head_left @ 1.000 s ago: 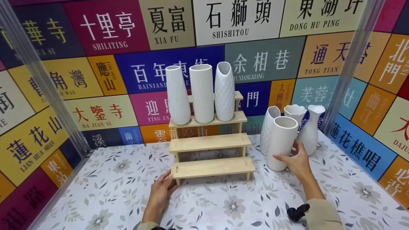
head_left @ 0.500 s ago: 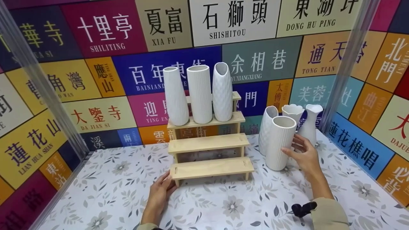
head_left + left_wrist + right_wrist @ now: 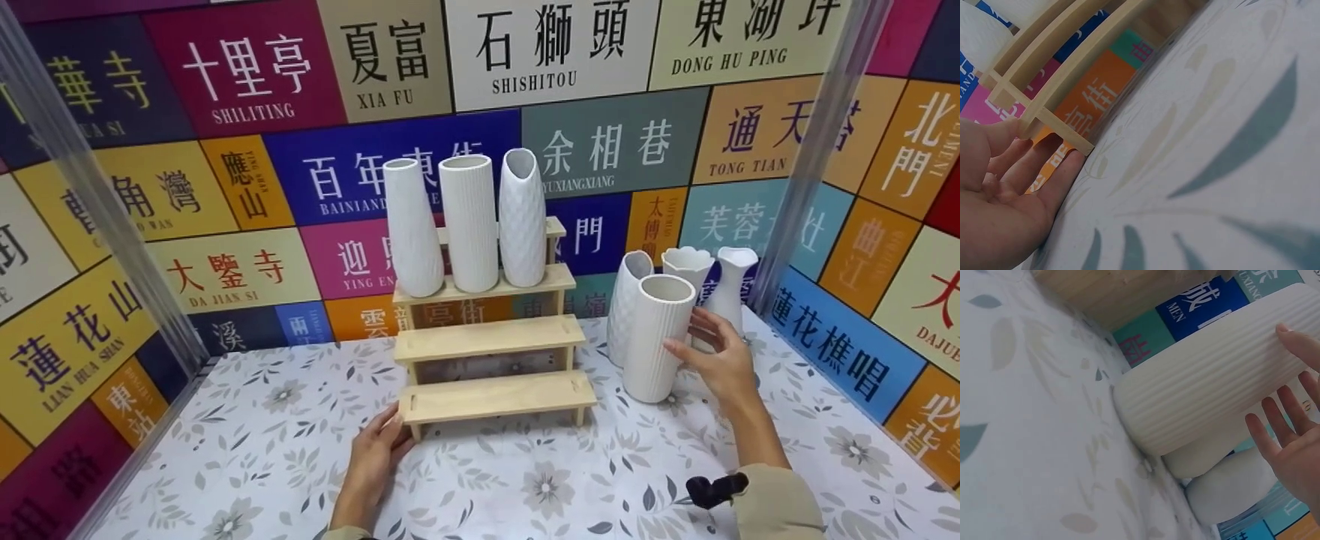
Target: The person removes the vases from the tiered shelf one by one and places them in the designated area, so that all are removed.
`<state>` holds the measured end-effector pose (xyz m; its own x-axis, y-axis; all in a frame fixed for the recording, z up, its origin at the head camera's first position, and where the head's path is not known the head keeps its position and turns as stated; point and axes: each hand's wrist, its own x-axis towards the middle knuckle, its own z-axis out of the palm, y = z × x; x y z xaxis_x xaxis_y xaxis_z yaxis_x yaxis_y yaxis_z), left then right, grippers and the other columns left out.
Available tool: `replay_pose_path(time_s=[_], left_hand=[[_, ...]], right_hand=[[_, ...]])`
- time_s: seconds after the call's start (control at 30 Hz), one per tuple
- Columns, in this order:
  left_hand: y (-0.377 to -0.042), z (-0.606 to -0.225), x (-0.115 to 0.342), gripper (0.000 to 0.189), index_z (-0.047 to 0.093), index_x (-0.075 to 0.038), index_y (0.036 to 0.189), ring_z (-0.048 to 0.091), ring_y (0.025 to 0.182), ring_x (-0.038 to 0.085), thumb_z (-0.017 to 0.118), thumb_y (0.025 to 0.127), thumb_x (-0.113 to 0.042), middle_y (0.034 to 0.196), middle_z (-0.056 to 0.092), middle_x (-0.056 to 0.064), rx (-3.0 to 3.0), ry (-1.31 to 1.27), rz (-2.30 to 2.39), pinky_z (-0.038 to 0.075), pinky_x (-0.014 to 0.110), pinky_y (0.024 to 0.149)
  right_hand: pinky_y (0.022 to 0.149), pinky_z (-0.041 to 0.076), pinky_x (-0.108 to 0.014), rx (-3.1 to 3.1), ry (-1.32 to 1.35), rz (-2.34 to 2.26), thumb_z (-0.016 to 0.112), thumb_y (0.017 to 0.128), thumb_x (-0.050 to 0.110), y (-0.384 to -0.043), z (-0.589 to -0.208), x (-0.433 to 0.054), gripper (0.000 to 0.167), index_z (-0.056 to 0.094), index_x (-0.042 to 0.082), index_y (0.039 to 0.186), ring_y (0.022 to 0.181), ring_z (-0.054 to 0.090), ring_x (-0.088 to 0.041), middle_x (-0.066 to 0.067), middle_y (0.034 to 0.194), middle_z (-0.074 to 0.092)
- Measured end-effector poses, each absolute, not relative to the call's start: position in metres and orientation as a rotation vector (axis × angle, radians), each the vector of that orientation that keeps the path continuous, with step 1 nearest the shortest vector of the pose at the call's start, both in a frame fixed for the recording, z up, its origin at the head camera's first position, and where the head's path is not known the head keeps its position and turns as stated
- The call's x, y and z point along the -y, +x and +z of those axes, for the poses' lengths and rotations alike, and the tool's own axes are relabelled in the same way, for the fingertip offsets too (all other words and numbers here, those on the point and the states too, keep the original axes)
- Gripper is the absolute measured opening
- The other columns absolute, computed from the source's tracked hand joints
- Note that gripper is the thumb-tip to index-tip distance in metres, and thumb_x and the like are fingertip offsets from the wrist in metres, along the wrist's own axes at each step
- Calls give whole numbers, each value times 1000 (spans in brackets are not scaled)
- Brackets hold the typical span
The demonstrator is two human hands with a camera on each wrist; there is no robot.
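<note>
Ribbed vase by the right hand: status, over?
Left hand touching stand. Right hand beside ribbed vase, fingers spread. Ribbed vase upright on table. Three other vases close behind it.

Noticing a white tablecloth (image 3: 465, 476) patterned with grey flowers and leaves. Looking past it at a back wall (image 3: 480, 129) of coloured blocks bearing Chinese characters and Latin lettering, including a maroon SHILITING panel (image 3: 244, 67) and a pale SHISHITOU panel (image 3: 550, 49). Finding a translucent strip (image 3: 820, 150) down each back corner.
</note>
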<state>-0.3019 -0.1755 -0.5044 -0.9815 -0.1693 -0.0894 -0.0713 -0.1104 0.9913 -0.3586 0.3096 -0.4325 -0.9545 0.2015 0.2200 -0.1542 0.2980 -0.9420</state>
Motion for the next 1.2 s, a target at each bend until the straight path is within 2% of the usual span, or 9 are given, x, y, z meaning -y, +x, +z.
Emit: replay_pose_path(time_s=[0.17, 0.33, 0.47, 0.63, 0.73, 0.83, 1.1, 1.2], left_hand=[[-301, -505, 177, 49, 37, 0, 152, 55, 133, 39, 45, 108, -19, 149, 46, 31, 2042, 280, -2273, 55, 38, 106], [-299, -506, 179, 49, 38, 1, 152, 57, 131, 37, 44, 108, -20, 147, 48, 31, 2063, 246, -2244, 56, 35, 104], [-297, -505, 180, 49, 38, 2, 151, 59, 128, 36, 44, 108, -20, 145, 49, 32, 2071, 234, -2224, 57, 35, 102], [-297, -506, 180, 48, 40, 1, 151, 60, 126, 33, 45, 108, -19, 146, 50, 30, 2059, 272, -2236, 57, 35, 102], [-297, -506, 180, 48, 40, 1, 151, 60, 126, 34, 46, 108, -19, 146, 50, 31, 2054, 267, -2245, 57, 35, 102], [-297, -507, 178, 49, 40, 1, 151, 58, 128, 36, 46, 108, -20, 147, 49, 30, 2053, 252, -2250, 57, 36, 103], [-299, -507, 176, 50, 38, 2, 151, 55, 132, 38, 46, 108, -20, 149, 45, 31, 2018, 185, -2282, 55, 37, 106], [-299, -507, 177, 50, 38, 3, 151, 55, 132, 37, 46, 108, -20, 149, 45, 31, 2000, 182, -2295, 54, 37, 106]], right_hand=[[119, 41, -46, 2156, 24, 1658, 75, 89, 38, -346, -403, -297, 81, 32, 24, 156, 146, 39, -27, -8, 159, 39], [120, 41, -42, 2101, 147, 1565, 77, 90, 24, -332, -378, -282, 76, 37, 19, 154, 144, 40, -23, -9, 156, 43], [120, 41, -40, 2095, 219, 1544, 76, 90, 23, -324, -367, -267, 73, 39, 17, 153, 143, 42, -21, -6, 155, 44], [112, 45, -17, 2061, 299, 1635, 72, 93, 21, -325, -364, -249, 65, 41, 12, 150, 136, 47, -14, -7, 150, 47], [107, 45, -10, 2031, 332, 1676, 71, 94, 17, -329, -366, -240, 63, 42, 7, 149, 131, 50, -8, -10, 146, 49], [108, 45, -11, 2022, 354, 1706, 70, 94, 15, -331, -367, -231, 61, 42, 5, 148, 129, 50, -6, -8, 144, 51], [107, 47, -14, 2018, 420, 1780, 72, 93, 12, -343, -375, -202, 62, 44, 7, 148, 132, 50, -16, -7, 140, 52], [112, 47, -24, 2059, 436, 1770, 73, 92, 14, -350, -377, -193, 63, 44, 9, 148, 134, 50, -19, -6, 140, 53]])
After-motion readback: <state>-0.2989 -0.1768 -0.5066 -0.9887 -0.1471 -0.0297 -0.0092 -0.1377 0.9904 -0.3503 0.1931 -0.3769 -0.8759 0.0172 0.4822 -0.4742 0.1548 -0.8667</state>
